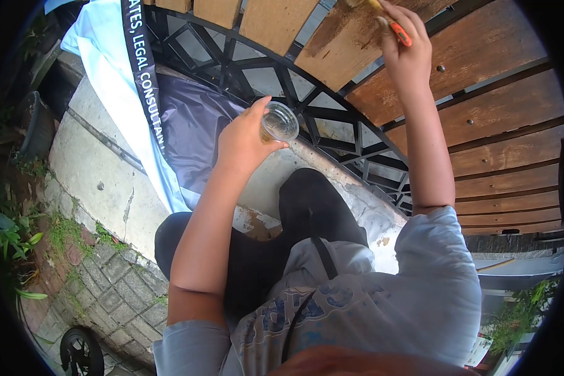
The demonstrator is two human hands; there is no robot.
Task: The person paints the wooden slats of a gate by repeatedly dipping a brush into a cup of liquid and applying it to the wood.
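Right hand (412, 51): fingers closed on the brush (400, 34), long axis slanting forward-left, beyond the black lattice (286, 83). Left hand (239, 139), nearer the lattice: fingers curled round the clear cup (281, 121), this side of it.

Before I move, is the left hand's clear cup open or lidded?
Open: the cup has no lid across its rim; its inside shows.

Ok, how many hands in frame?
2: left hand around a clear cup near the middle, right hand gripping a brush over the wooden slats at the top. No others show.
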